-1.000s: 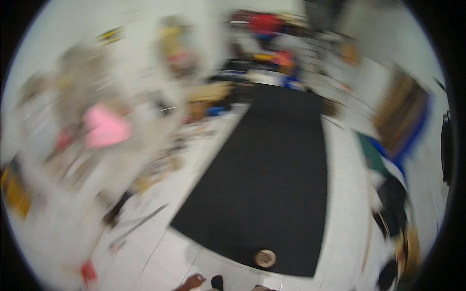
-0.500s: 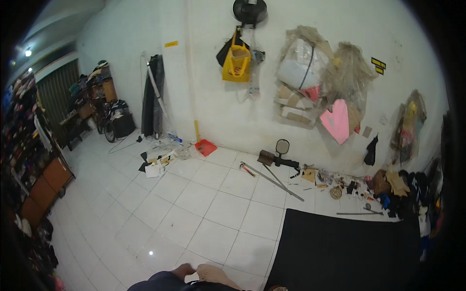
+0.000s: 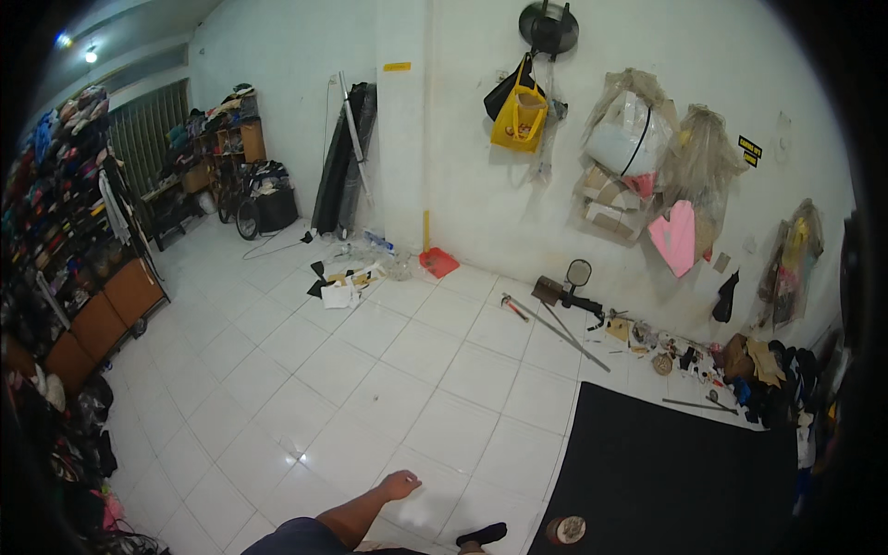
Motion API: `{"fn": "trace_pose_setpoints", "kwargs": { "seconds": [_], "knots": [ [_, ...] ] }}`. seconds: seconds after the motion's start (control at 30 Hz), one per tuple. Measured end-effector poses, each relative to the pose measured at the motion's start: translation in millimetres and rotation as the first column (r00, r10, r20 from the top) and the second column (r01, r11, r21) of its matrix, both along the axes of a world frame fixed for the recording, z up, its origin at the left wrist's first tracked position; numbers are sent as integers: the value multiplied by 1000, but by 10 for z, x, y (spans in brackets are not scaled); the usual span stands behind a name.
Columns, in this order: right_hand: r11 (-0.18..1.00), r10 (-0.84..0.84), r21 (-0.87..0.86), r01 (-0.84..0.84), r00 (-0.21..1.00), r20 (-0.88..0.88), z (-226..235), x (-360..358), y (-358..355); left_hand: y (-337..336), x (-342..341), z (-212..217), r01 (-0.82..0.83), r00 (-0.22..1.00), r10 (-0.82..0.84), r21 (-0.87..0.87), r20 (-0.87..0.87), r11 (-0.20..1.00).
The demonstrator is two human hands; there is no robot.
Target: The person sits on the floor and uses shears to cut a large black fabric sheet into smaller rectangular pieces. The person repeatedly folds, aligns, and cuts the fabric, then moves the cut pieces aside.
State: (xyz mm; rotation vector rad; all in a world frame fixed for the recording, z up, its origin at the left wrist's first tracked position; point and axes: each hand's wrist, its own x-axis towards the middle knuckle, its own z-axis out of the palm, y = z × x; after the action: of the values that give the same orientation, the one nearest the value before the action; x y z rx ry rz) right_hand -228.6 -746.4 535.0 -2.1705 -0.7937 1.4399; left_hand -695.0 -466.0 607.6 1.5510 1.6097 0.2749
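Black sheet carries a round object (metal bars nearby).

Matt smooth black sheet, fabric or rubber hard to tell, glossy white floor tiles with bright glints, crinkled translucent plastic bags, smooth red plastic dustpan, dull grey metal-looking strips, matt painted wall, wood-look brown cabinet panels, black cloth sock

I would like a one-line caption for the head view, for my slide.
Left hand over white floor tiles, a black sheet to its right with a round object on it.
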Motion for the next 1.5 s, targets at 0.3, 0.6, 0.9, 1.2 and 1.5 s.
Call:
{"fn": "trace_pose_setpoints", "kwargs": {
  "seconds": [0.3, 0.6, 0.9, 1.2, 1.5],
  "knots": [
    [970, -241, -54, 237, 965, -103, -468, -286, -2201, -1836, -1393, -460, -95, 890, -89, -374, -447, 923],
    [898, -398, 112, 425, 895, -202, -543, -226, -4533, -2834, -629, -799, 279, 806, -453, -433, -380, 858],
    [880, -419, -99, 465, 857, 299, 924, -252, -5473, -2997, 1892, -166, 333, 942, -334, -155, 19, 930],
    [483, -849, -73, 873, 487, 203, 876, 126, -6612, -4110, 3865, -302, 790, 397, -909, -457, -126, 409],
    [-63, -996, -290, 955, -44, 73, 491, 683, -8259, -4630, 6775, -409, 725, 324, -910, -550, -260, 415]
  ]
}}
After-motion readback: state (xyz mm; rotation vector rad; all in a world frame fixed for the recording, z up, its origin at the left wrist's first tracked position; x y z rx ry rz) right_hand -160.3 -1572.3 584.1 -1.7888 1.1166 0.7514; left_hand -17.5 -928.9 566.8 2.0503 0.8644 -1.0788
